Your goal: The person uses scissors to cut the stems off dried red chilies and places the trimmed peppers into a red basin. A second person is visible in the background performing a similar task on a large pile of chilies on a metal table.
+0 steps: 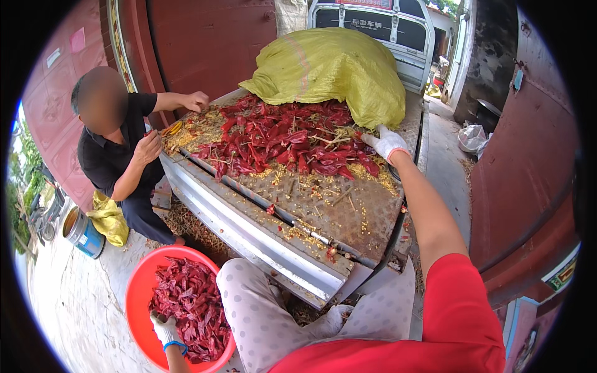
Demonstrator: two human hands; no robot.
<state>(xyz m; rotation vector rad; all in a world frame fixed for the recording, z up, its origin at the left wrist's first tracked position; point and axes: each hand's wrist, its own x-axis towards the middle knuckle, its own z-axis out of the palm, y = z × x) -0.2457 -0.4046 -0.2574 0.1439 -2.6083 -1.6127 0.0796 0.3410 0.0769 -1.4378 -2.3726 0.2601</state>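
My right hand (391, 142), in a white knit glove, reaches to the right edge of a pile of dried red chili peppers (284, 140). Its thumb and fingers are spread, close to the hem of a yellow woven sack (331, 65). Stems lie among the peppers beside it. Low on the left, my gloved left hand (166, 330) is at the peppers inside a red plastic basin (136, 298). Many stemless-looking dried peppers (193, 303) fill much of that basin. The left fingertips are partly hidden, so their hold cannot be made out.
The pile rests on a rusty metal truck bed (326, 205) strewn with yellow seeds. Across the bed's left corner sits a person (121, 126), holding a small red thing. A blue-sided bucket (86, 235) and another yellow sack (108, 219) stand behind. Maroon metal doors (517, 186) flank the truck.
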